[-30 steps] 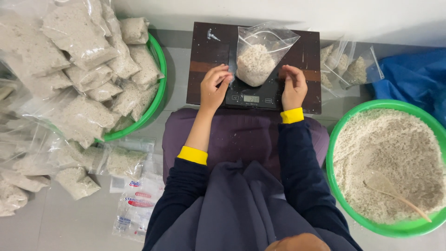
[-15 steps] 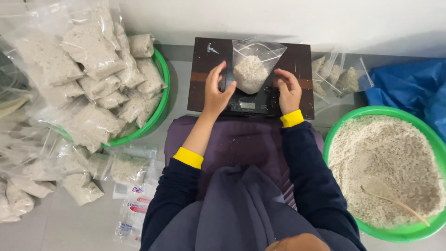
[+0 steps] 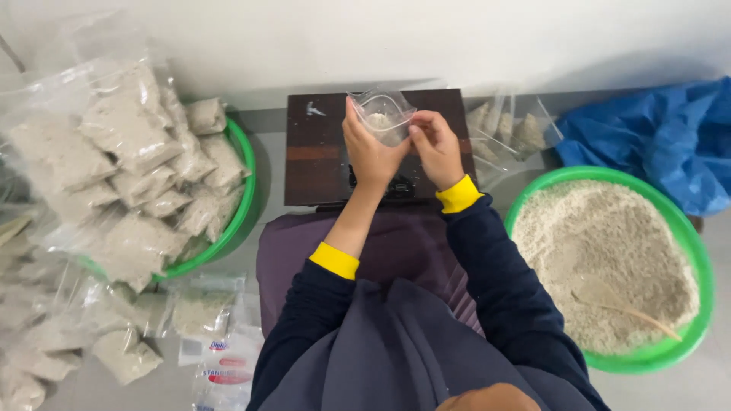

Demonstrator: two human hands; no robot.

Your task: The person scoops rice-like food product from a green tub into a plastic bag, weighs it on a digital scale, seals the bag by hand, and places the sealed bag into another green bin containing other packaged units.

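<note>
— Both hands grip one clear plastic bag (image 3: 383, 116) of pale grain, raised above the dark board (image 3: 324, 152).
— Where does each sit?
— Left hand (image 3: 371, 152) pinches the bag's left edge; right hand (image 3: 436, 146) pinches its right edge, the open top between them.
— And around them?
— One green basin (image 3: 689, 236) of loose grain with a wooden spoon (image 3: 624, 308) lies right; another green basin (image 3: 242, 205) heaped with filled bags (image 3: 129, 144) lies left.

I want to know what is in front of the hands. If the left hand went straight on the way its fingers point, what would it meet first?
Probably the clear bag the left hand already touches; past it, the wall.
</note>
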